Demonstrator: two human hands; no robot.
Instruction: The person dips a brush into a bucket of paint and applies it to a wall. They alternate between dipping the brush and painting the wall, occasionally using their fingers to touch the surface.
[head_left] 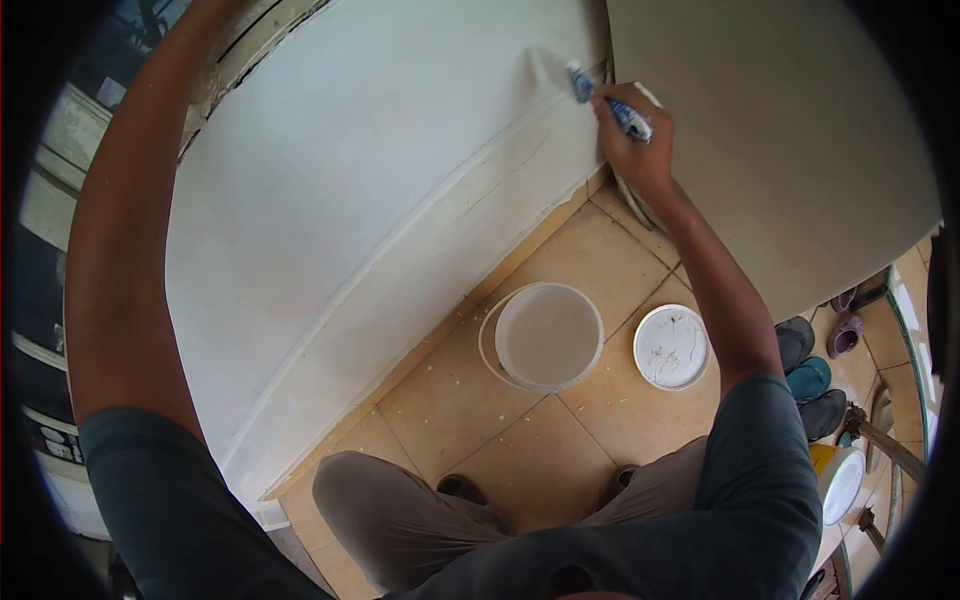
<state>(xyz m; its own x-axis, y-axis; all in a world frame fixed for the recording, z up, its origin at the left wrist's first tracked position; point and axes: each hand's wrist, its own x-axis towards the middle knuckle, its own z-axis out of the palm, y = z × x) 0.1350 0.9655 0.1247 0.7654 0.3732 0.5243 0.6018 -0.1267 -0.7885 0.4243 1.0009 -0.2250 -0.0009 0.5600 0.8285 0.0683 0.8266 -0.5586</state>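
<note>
My right hand (640, 135) is closed around the blue-and-white handle of a paintbrush (582, 86), whose tip is near the white wall (330, 170) at the upper middle. My left arm reaches up along the left side; its hand lies beyond the top edge and cannot be seen. Below the wall, a white bucket (549, 336) stands on the tiled floor, its inside pale and its handle lowered to the left. To its right lies a round white lid (671, 347) with dark marks.
A large grey-beige panel (770, 140) fills the upper right. Several shoes (808, 379) are on the floor at the right, near a yellow-and-white bucket (842, 484) and wooden poles (885, 445). A window frame (75, 135) runs along the left. Small white flecks dot the tiles.
</note>
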